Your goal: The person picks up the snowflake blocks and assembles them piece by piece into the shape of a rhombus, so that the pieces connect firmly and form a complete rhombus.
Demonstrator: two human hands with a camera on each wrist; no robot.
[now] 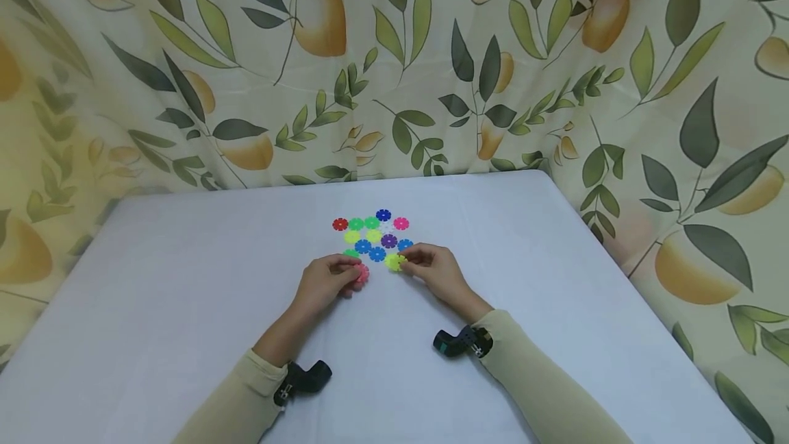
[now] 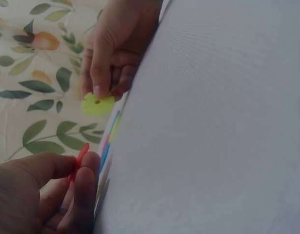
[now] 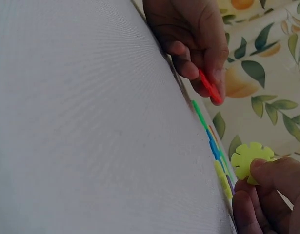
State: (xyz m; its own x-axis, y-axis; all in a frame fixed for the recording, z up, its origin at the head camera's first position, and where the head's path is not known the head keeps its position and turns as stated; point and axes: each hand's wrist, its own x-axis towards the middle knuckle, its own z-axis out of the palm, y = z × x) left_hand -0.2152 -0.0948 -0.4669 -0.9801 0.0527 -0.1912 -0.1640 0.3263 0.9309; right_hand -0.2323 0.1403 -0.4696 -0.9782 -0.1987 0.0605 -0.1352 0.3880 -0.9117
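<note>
In the head view, a reddish-pink disc is pinched between the thumb and fingers of the left hand, and a yellow disc is pinched by the right hand. The two are held apart, at the near side of the bunch spread on the white table. Only a little seems to be done: one disc is held by each hand, no joined discs can be seen, and the rest are left lying loose. Thirteen lying discs can be counted: one red disc, three green discs, two yellow discs, three blue discs, one dark blue disc, one purple disc, one pink disc and one white disc. In the left wrist view, the reddish-pink disc is seen nearly edge-on in the left fingertips, and the yellow one is shown flat in the right hand; the lying ones are seen too thinly to be counted. In the right wrist view, both pinches are shown again, with the held discs well apart; another yellow piece is seen lying near the right hand, but whether it is already counted cannot be told.
</note>
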